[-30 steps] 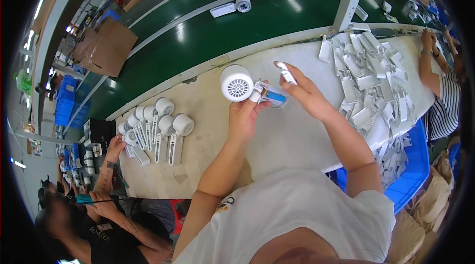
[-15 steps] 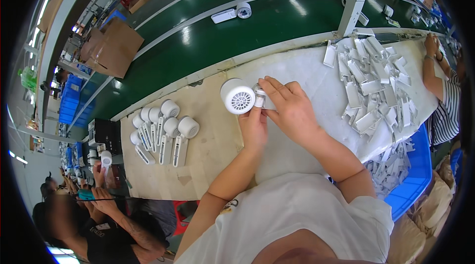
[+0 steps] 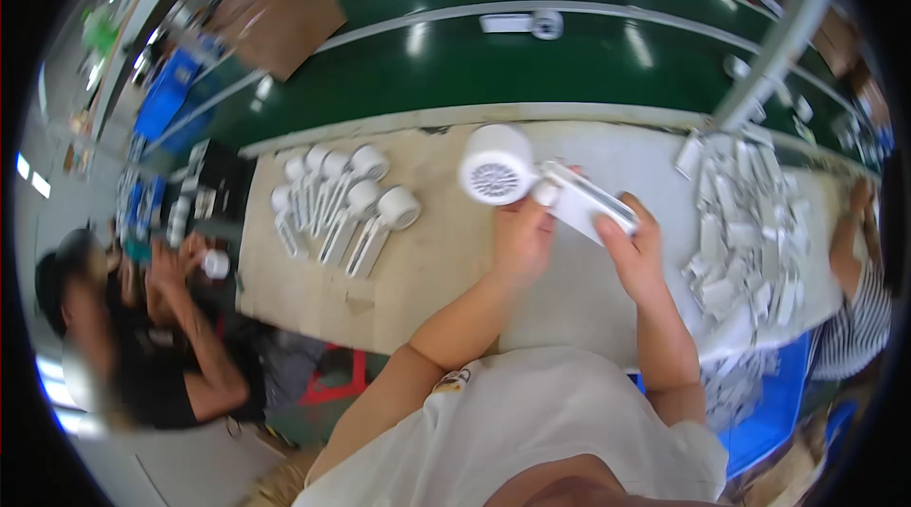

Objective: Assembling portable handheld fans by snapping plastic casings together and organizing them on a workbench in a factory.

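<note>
A white track spotlight [image 3: 497,154], with a round vented head and a long flat box arm, is held above the table in both my hands. My left hand [image 3: 523,243] is closed around the joint below the round head. My right hand [image 3: 638,255] pinches the far end of the box arm, thumb on its near side. The vented face of the head points toward me. To the left on the table lie several similar spotlights [image 3: 364,198], heads away from me and arms pointing nearer.
A heap of white rectangular housings [image 3: 750,232] covers the table's right side, above a blue bin [image 3: 773,412]. Beyond the table runs a green conveyor [image 3: 418,61] carrying another spotlight. A grey post [image 3: 778,46] stands far right. Co-workers sit left [image 3: 161,336] and right [image 3: 859,308].
My right hand has moved from the joint to the arm's end, and the spotlight's box arm now shows fully, slanting right. The whole view has swung to the left.
</note>
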Demonstrator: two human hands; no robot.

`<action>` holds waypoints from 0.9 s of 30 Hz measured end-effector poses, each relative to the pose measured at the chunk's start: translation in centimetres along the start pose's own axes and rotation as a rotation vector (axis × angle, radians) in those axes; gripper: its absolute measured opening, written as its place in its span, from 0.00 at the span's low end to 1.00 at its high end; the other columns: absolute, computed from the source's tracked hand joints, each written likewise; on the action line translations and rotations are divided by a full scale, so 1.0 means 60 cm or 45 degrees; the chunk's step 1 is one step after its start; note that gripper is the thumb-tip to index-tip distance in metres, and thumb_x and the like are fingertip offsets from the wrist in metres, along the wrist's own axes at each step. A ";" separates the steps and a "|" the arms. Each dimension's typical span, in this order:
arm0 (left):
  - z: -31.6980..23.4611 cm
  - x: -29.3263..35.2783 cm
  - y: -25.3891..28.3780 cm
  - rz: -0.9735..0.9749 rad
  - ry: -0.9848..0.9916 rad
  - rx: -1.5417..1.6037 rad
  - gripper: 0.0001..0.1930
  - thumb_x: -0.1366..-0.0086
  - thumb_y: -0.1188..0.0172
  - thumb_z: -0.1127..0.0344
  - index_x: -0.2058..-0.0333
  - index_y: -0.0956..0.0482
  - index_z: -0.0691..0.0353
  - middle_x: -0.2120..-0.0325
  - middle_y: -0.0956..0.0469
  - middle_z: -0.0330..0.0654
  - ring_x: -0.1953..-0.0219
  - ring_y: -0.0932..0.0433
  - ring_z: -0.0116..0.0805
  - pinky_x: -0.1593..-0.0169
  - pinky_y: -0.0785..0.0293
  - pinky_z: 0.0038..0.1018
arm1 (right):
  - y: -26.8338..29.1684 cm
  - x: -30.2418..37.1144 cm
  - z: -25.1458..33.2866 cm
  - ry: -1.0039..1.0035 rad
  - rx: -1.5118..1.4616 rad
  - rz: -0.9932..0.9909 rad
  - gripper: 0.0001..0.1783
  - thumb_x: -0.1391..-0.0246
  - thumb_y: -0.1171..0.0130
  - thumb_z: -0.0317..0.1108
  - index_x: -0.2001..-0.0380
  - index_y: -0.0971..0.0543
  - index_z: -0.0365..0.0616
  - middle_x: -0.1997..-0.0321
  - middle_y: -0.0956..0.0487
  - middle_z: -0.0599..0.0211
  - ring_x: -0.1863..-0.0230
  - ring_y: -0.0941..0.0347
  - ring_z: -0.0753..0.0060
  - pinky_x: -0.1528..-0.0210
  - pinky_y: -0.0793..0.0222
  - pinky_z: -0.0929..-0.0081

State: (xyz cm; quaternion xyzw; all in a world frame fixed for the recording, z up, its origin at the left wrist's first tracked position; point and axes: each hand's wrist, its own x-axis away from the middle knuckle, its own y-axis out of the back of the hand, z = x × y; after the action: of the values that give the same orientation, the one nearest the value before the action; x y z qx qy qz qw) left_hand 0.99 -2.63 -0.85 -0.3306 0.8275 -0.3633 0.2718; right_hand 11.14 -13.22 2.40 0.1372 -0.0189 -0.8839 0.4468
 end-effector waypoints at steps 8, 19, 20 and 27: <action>-0.058 0.025 0.025 -0.072 0.115 -0.622 0.17 0.44 0.39 0.65 0.57 0.27 0.65 0.63 0.22 0.46 0.58 0.23 0.35 0.54 0.28 0.31 | -0.033 0.029 -0.110 0.263 0.141 0.244 0.22 0.53 0.40 0.48 0.78 0.31 0.38 0.77 0.35 0.62 0.74 0.38 0.64 0.71 0.43 0.70; -0.250 0.124 0.220 0.042 -0.102 -2.896 0.20 0.59 0.35 0.59 0.65 0.26 0.56 0.55 0.29 0.44 0.43 0.42 0.47 0.41 0.52 0.54 | -0.011 -0.018 -0.118 0.259 0.668 0.671 0.20 0.58 0.38 0.30 0.58 0.25 0.41 0.55 0.25 0.57 0.48 0.35 0.54 0.46 0.41 0.64; -0.256 0.122 0.229 -0.092 -0.162 -2.957 0.22 0.60 0.34 0.59 0.65 0.27 0.56 0.49 0.35 0.43 0.40 0.47 0.52 0.41 0.55 0.57 | -0.013 -0.023 -0.123 0.305 0.713 0.694 0.19 0.58 0.38 0.30 0.59 0.24 0.42 0.56 0.25 0.58 0.50 0.34 0.55 0.47 0.40 0.64; -0.275 0.095 0.277 -0.380 -0.022 -2.964 0.23 0.59 0.35 0.56 0.62 0.29 0.52 0.39 0.48 0.41 0.36 0.57 0.60 0.42 0.61 0.66 | -0.017 -0.028 -0.145 0.251 0.658 0.712 0.17 0.57 0.39 0.28 0.60 0.23 0.43 0.57 0.24 0.60 0.52 0.34 0.57 0.47 0.40 0.67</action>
State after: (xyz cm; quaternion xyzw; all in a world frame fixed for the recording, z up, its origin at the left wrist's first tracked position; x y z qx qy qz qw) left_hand -19.83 8.71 -5.32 -0.4761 0.6120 0.5865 -0.2342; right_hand 13.58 -10.49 -5.72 0.3191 -0.2345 -0.6767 0.6206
